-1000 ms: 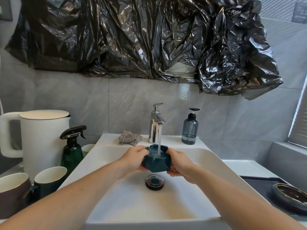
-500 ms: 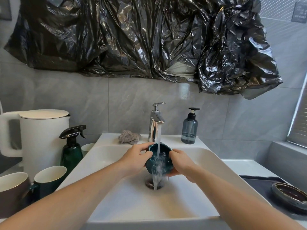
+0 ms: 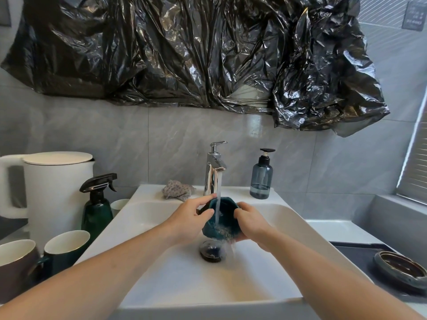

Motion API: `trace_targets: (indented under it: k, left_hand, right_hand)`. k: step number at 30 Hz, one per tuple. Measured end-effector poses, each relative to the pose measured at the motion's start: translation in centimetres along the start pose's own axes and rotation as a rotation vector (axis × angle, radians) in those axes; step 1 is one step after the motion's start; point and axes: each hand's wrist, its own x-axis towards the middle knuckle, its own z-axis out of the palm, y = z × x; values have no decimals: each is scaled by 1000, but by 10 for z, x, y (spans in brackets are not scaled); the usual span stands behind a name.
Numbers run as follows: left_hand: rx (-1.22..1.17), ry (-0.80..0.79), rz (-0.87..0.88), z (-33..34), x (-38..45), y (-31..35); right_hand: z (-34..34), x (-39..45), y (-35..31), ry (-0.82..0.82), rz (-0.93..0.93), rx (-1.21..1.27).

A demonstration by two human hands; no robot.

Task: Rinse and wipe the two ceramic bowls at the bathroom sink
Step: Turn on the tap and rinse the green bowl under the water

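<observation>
Rinsing was the step I judged in hand: my left hand (image 3: 189, 218) and right hand (image 3: 250, 221) had fingers curled round the tilted teal bowl (image 3: 220, 224) under the tap's (image 3: 213, 168) stream above the sink (image 3: 161, 280). Next came wiping; the brown bowl (image 3: 401, 271) waited far right.

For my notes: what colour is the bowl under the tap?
Dark teal bowl, seen best in the head view.
</observation>
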Motion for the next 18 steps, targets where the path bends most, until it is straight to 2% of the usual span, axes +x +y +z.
trace_targets:
  k: [8, 18]
  left_hand:
    - [111, 59, 117, -2, -1, 3]
    - [185, 61, 116, -2, 0, 3]
  right_hand:
    - [1, 0, 1, -42, -39, 68]
    - [2, 2, 6, -101, -70, 112]
